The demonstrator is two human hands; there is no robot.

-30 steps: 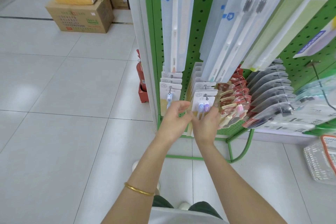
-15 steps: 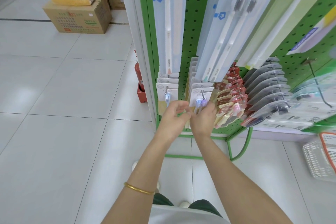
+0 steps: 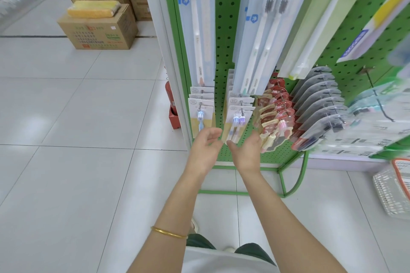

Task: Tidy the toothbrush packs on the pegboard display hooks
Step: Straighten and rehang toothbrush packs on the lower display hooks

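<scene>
A green pegboard [image 3: 224,29] carries hooks full of toothbrush packs. On a low hook hangs a row of white cards with two purple-headed brushes [image 3: 237,121]; to its left is a row of single blue brush packs [image 3: 200,115]. My left hand [image 3: 205,148] and my right hand [image 3: 246,153] sit palms inward on either side of the twin-brush front card's lower end, fingers apart, gripping nothing. The right thumb is close under the card's bottom edge. Red packs [image 3: 275,115] and clear dark-brush packs [image 3: 319,104] hang further right.
Tall white brush packs [image 3: 264,29] hang above the low hooks. A red fire extinguisher [image 3: 172,104] stands behind the rack's left post. Cardboard boxes [image 3: 97,31] sit on the tiled floor at the back left. A white basket [image 3: 392,190] lies at the right.
Both hands were pressed together on the twin-brush cards; now they have drawn apart and slightly back, fingers spread. The front card hangs free between them.
</scene>
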